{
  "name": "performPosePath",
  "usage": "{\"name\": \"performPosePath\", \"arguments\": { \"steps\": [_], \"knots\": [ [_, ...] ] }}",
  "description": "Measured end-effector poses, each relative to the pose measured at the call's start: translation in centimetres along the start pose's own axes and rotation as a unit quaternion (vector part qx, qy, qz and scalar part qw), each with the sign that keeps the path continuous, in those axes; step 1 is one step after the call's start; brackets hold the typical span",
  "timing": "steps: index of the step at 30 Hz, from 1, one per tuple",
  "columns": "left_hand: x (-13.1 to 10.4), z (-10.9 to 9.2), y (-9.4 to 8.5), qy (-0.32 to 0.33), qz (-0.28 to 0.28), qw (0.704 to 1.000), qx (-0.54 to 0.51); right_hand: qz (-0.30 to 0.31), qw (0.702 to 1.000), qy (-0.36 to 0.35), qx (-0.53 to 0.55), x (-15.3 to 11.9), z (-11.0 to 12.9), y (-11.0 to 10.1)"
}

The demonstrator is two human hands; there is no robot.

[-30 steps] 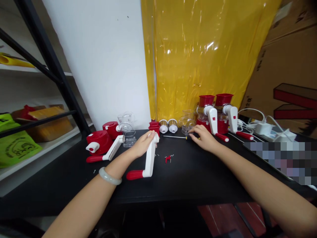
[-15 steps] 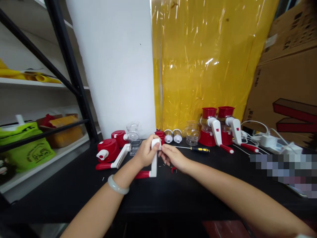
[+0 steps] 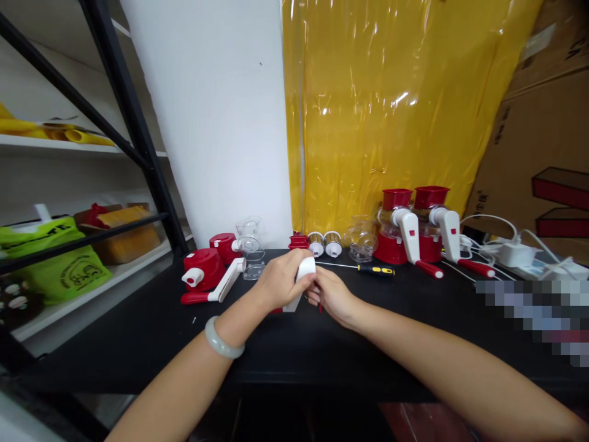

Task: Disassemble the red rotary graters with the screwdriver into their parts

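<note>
Left hand (image 3: 283,279) wraps a white crank (image 3: 307,266), thumb across its head, and from where I stand the crank lies between the two hands, its long axis slanting from that head down and leftward toward the person, a sliver of red grip (image 3: 276,311) below the palm. Right hand (image 3: 335,298) meets the head from the other side, fingertips drawn close together; whether they pinch anything small, I cannot tell. Both hands touch near the head, but the left carries the grasp. Around them, a lime-green bag (image 3: 50,261) sits on a shelf (image 3: 113,279) at far left; along the black surface (image 3: 285,359) come two red housings (image 3: 201,267), a loose crank (image 3: 231,280), clear plastic parts (image 3: 253,270), two white-capped cylinders (image 3: 316,244), a screwdriver (image 3: 376,270), two red-and-white grinders (image 3: 391,245) and white adapters (image 3: 510,255). Behind stand a white panel (image 3: 216,123), a yellow plastic curtain (image 3: 391,135) and, rightmost, a cardboard box (image 3: 519,147).
</note>
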State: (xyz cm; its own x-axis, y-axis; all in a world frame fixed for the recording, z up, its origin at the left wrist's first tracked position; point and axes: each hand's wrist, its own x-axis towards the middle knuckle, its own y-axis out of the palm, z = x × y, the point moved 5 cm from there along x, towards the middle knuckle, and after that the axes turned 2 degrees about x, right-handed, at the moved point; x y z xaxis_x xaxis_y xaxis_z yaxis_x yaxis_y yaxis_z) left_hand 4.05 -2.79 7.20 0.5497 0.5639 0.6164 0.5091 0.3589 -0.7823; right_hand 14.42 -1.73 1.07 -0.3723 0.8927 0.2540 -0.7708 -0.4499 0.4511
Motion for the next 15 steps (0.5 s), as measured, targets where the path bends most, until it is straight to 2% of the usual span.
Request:
{"name": "performPosePath", "arguments": {
  "steps": [4,9,15],
  "knots": [
    [0.4,0.3,-0.1,-0.022,0.022,0.999,-0.011,-0.011,1.000,0.000,0.000,0.2,0.3,-0.1],
    [0.6,0.9,-0.6,-0.036,0.019,0.998,-0.044,-0.004,1.000,0.011,0.014,0.2,0.5,0.2],
    [0.5,1.1,-0.7,-0.021,0.027,0.995,-0.096,-0.002,0.999,0.019,0.027,0.0,0.0,0.4]
  ]
}}
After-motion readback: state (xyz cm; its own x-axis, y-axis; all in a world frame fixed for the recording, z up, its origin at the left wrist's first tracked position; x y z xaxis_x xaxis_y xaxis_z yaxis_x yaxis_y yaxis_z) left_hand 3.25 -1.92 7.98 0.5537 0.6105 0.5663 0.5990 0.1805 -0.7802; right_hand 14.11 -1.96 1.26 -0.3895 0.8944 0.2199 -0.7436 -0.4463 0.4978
